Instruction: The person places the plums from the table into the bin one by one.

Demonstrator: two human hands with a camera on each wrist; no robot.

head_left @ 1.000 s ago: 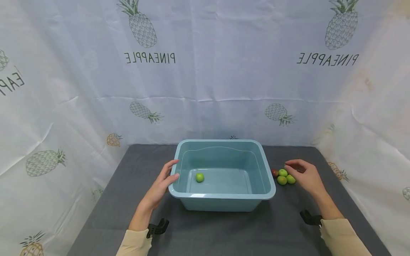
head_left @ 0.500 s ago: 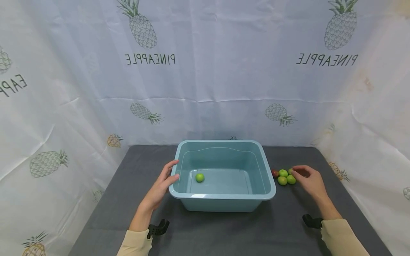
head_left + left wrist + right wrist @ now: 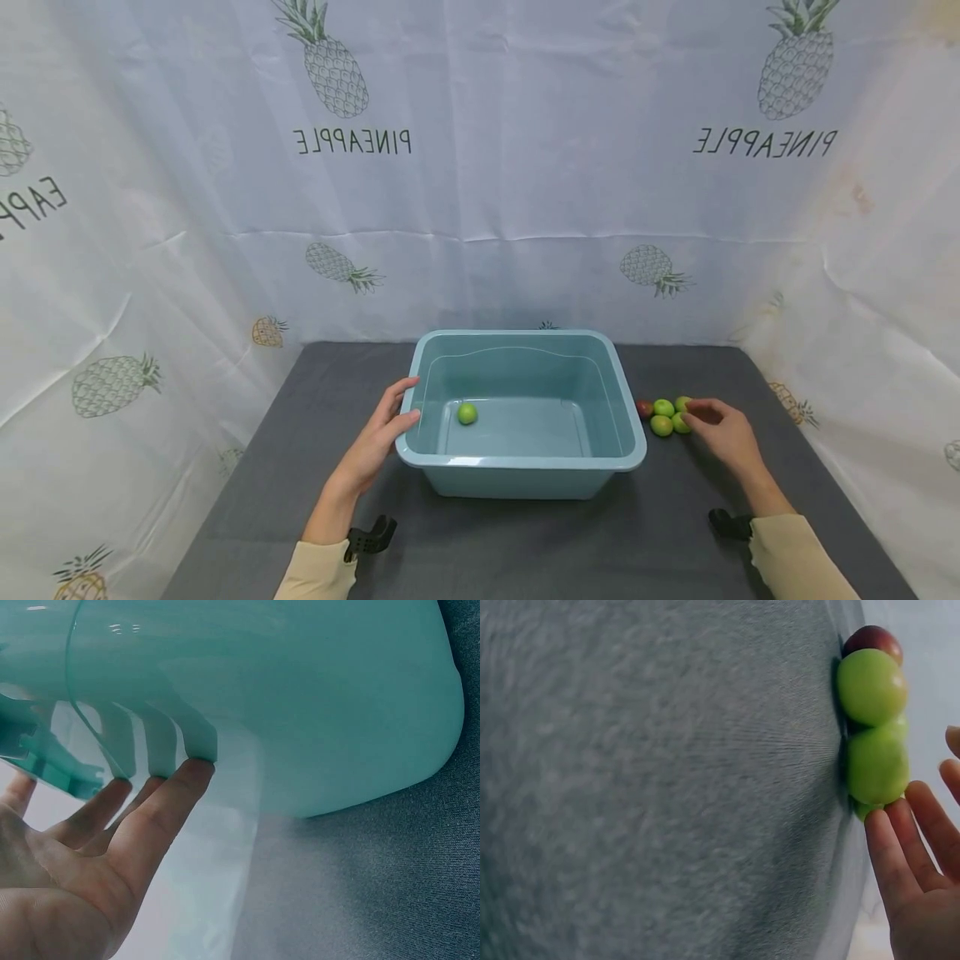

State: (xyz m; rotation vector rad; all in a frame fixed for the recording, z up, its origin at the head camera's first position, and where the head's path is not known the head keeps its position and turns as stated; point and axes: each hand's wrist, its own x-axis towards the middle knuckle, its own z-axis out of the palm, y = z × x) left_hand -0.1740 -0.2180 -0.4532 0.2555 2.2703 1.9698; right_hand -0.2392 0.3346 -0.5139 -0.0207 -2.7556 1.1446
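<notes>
In the head view a pale teal basin (image 3: 517, 462) stands mid-table with one small round green fruit (image 3: 467, 413) on its floor. My left hand (image 3: 375, 442) grips the basin's left rim, thumb and forefinger over the edge. The left wrist view shows the other fingers (image 3: 161, 817) pressed against the basin's outer wall. Right of the basin lies a cluster of several green fruits (image 3: 662, 426) and one dark red fruit (image 3: 644, 409). My right hand (image 3: 726, 433) is at the cluster's right side. In the right wrist view its extended fingertips (image 3: 877, 825) meet the nearest green fruits.
A dark grey cloth (image 3: 525, 550) covers the table. White fabric printed with pineapples (image 3: 525, 192) hangs close behind the table and on both sides. Each wrist wears a black camera mount (image 3: 371, 535).
My right hand has drawn back from over the fruits to their right side, and another green fruit shows there. My left hand and the basin keep their places.
</notes>
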